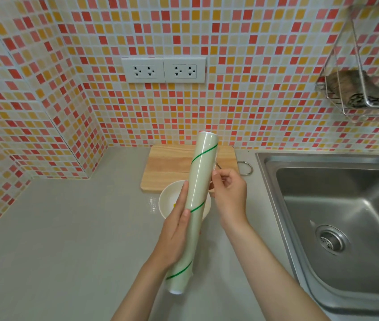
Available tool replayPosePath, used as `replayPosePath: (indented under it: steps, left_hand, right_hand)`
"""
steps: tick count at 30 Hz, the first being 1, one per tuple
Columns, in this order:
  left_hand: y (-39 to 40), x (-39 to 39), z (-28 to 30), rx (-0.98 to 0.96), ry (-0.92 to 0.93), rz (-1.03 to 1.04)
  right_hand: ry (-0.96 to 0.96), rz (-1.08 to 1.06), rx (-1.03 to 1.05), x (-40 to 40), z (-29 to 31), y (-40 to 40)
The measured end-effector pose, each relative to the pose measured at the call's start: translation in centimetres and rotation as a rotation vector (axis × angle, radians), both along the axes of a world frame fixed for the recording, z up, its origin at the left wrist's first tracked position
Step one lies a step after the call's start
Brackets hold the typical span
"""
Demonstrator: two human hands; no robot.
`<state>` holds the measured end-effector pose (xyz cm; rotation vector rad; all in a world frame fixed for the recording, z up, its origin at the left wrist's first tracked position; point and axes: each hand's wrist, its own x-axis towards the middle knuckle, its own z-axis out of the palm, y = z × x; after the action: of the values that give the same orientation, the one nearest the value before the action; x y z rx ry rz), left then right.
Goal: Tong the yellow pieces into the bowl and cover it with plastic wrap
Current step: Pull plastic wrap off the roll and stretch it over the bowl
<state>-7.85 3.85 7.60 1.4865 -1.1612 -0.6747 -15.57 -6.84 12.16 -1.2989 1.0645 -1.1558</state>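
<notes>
A long roll of plastic wrap point(198, 195) with a green spiral stripe is held tilted over the counter. My left hand point(175, 235) grips its lower half from the left. My right hand point(229, 193) pinches at the roll's right side with thumb and fingertips, seemingly on the film's edge. Beneath the roll sits a white bowl point(169, 200), with a small bit of yellow point(174, 205) visible inside; most of its inside is hidden. The tongs are largely hidden; a metal tip point(218, 165) pokes out behind the roll.
A wooden cutting board point(167, 167) with a metal handle point(246, 167) lies behind the bowl against the tiled wall. A steel sink point(336, 218) fills the right side. A wire rack point(357, 98) holding a cloth hangs upper right. Grey counter point(68, 239) spreads to the left.
</notes>
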Motion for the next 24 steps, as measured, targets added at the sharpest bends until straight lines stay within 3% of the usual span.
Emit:
replayPosePath:
  steps: [4,14,18,21,24]
  left_hand:
    - [-0.6,0.2,0.0,-0.028,-0.044,0.02]
    - [-2.6,-0.3,1.9,-0.059,0.256,0.11]
    - [-3.1,0.7,2.8,-0.032,0.34,0.143]
    - [-3.1,1.2,3.6,-0.009,0.404,0.105]
    - [-3.0,1.4,3.9,-0.02,0.36,0.083]
  right_hand:
    - [0.222,0.059,-0.163,0.2,0.2,-0.8]
    - [0.249,0.077,-0.255,0.2,1.9,-2.9]
    - [0.195,0.192,-0.104,-0.2,2.3,-4.7]
    - [0.137,0.217,-0.109,0.0,2.2,-4.7]
    - [0.025,0.284,0.036,0.7,1.9,-3.5]
